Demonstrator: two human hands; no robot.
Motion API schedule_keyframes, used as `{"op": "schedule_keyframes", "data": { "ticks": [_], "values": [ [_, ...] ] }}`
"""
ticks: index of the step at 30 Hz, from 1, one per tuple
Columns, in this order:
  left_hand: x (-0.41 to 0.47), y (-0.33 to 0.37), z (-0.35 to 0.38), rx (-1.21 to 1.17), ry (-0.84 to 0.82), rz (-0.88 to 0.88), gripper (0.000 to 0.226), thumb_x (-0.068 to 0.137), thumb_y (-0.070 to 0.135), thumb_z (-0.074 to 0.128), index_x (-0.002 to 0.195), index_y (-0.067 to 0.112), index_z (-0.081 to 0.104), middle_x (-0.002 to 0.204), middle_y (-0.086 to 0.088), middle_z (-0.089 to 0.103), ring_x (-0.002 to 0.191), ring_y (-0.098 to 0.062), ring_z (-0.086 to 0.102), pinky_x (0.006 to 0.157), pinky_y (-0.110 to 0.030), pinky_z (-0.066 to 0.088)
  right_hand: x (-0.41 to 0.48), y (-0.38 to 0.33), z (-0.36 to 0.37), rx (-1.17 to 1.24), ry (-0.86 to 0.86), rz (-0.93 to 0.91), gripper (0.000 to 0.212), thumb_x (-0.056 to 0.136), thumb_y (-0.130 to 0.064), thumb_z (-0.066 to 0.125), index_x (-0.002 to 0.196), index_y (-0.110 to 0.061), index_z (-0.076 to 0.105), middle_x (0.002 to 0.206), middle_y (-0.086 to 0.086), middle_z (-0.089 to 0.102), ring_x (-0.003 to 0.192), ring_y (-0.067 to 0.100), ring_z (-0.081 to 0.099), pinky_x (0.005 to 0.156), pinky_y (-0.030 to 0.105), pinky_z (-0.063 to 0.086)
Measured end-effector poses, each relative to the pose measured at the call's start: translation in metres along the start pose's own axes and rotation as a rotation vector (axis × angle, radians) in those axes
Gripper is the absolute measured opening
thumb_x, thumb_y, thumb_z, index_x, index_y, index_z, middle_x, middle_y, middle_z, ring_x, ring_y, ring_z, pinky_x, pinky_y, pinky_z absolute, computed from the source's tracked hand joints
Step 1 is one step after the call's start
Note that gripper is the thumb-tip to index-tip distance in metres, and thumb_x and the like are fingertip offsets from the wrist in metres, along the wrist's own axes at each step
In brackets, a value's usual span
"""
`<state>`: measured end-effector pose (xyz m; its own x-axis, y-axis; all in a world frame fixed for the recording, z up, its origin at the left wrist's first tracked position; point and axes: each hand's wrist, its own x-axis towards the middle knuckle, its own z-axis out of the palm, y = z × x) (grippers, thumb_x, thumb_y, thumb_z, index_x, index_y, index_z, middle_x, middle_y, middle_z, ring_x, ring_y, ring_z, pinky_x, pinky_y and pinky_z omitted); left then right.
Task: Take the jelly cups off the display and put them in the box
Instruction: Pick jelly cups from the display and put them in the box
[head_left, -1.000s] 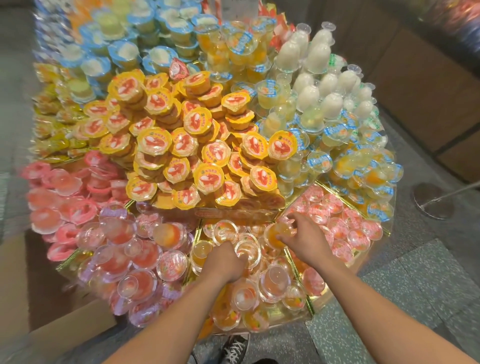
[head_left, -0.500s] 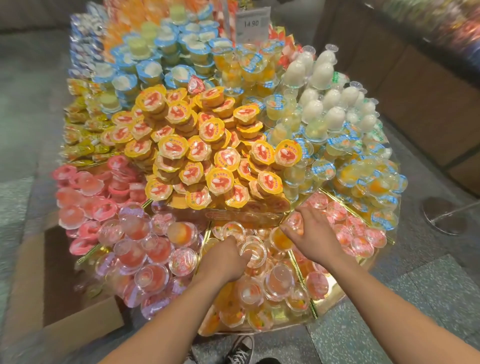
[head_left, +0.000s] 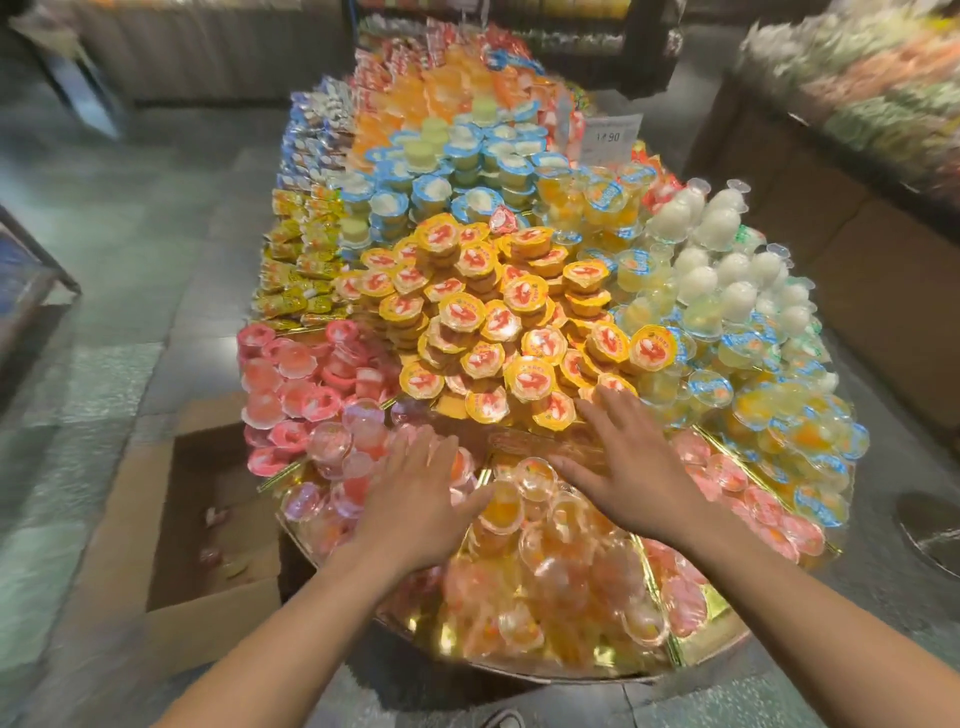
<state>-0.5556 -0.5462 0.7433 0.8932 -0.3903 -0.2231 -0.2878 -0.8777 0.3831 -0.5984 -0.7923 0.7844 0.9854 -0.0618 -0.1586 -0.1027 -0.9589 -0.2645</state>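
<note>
In the head view, the left hand (head_left: 415, 499) lies spread over the pink and clear jelly cups (head_left: 545, 519) at the front of the display (head_left: 457, 639). The right hand (head_left: 628, 467) lies spread beside the yellow-lidded cups (head_left: 467, 312). Both hands are released, fingers straight, gripping nothing. The cardboard box (head_left: 208, 618) stands on the floor just left of the display, with a few cups inside.

One display (head_left: 722, 631) carries jelly cups (head_left: 530, 379) past counting. Two hands: one left hand (head_left: 415, 499), one right hand (head_left: 628, 467). One cardboard box (head_left: 197, 631) holds about three of them, blurred. One price sign (head_left: 608, 137).
</note>
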Motion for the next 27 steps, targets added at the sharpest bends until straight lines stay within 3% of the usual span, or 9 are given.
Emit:
{"op": "schedule_keyframes", "data": {
  "ticks": [3,7,11,13,17,20,24,27],
  "values": [
    [-0.036,-0.047,-0.021,0.000,0.053,-0.040,0.083,0.091,0.076,0.028,0.158,0.031,0.005,0.168,0.001,0.000,0.154,-0.026,-0.005,0.125,-0.047,0.006,0.000,-0.055,0.006,0.002,-0.013,-0.087,0.105,0.075,-0.093,0.013,0.159,-0.030,0.017,0.169,0.001,0.005,0.155,0.026,-0.002,0.125,0.051,0.013],
    [-0.086,-0.122,-0.037,0.016,0.109,-0.122,0.095,0.079,0.091,0.016,0.157,0.037,0.005,0.167,-0.001,0.009,0.154,-0.029,0.006,0.121,-0.055,0.018,-0.003,-0.142,0.027,-0.005,-0.048,-0.212,0.099,0.080,-0.089,0.019,0.159,-0.029,0.017,0.168,0.002,0.007,0.155,0.025,-0.002,0.125,0.048,0.011],
    [-0.146,-0.200,-0.061,0.042,0.112,-0.270,0.095,0.081,0.088,0.020,0.158,0.031,0.010,0.168,-0.004,0.006,0.154,-0.029,0.000,0.123,-0.053,0.013,-0.008,-0.236,0.065,-0.046,-0.028,-0.339,0.090,0.087,-0.081,0.023,0.157,-0.026,0.027,0.165,0.004,0.021,0.153,0.030,0.013,0.121,0.053,0.022],
    [-0.172,-0.238,-0.077,0.055,0.108,-0.306,0.100,0.078,0.089,0.013,0.158,0.029,0.009,0.168,-0.006,0.005,0.154,-0.028,-0.001,0.123,-0.052,0.012,-0.011,-0.283,0.083,-0.061,-0.008,-0.374,0.092,0.085,-0.080,0.017,0.157,-0.023,0.027,0.165,0.008,0.021,0.153,0.031,0.014,0.124,0.050,0.016],
    [-0.215,-0.309,-0.108,0.059,0.092,-0.361,0.086,0.091,0.077,0.028,0.159,0.030,0.005,0.168,-0.003,-0.002,0.154,-0.026,-0.006,0.124,-0.050,0.008,-0.019,-0.376,0.109,-0.121,-0.062,-0.384,0.094,0.087,-0.083,0.012,0.161,-0.025,0.010,0.169,0.005,0.002,0.155,0.027,-0.002,0.119,0.033,-0.007],
    [-0.237,-0.354,-0.128,0.080,0.089,-0.358,0.085,0.092,0.076,0.027,0.159,0.029,0.003,0.168,-0.004,-0.005,0.154,-0.027,-0.011,0.124,-0.052,0.005,-0.011,-0.429,0.130,-0.119,-0.091,-0.370,0.120,0.065,-0.093,-0.016,0.161,-0.026,0.007,0.169,0.005,-0.003,0.155,0.031,-0.007,0.125,0.049,0.001],
    [-0.247,-0.409,-0.140,0.103,0.048,-0.369,0.085,0.091,0.077,0.021,0.158,0.029,0.000,0.167,-0.004,-0.012,0.152,-0.028,-0.018,0.123,-0.054,-0.001,0.000,-0.481,0.152,-0.100,-0.188,-0.345,0.091,0.088,-0.081,0.016,0.160,-0.031,-0.005,0.168,0.003,-0.016,0.153,0.029,-0.018,0.122,0.053,-0.001],
    [-0.241,-0.443,-0.142,0.123,0.016,-0.384,0.086,0.092,0.077,0.020,0.159,0.028,-0.001,0.167,-0.005,-0.011,0.152,-0.029,-0.018,0.122,-0.053,-0.002,0.014,-0.503,0.167,-0.100,-0.247,-0.352,0.086,0.092,-0.077,0.020,0.159,-0.032,-0.012,0.166,0.003,-0.022,0.151,0.029,-0.024,0.124,0.053,-0.004]
  ]
}}
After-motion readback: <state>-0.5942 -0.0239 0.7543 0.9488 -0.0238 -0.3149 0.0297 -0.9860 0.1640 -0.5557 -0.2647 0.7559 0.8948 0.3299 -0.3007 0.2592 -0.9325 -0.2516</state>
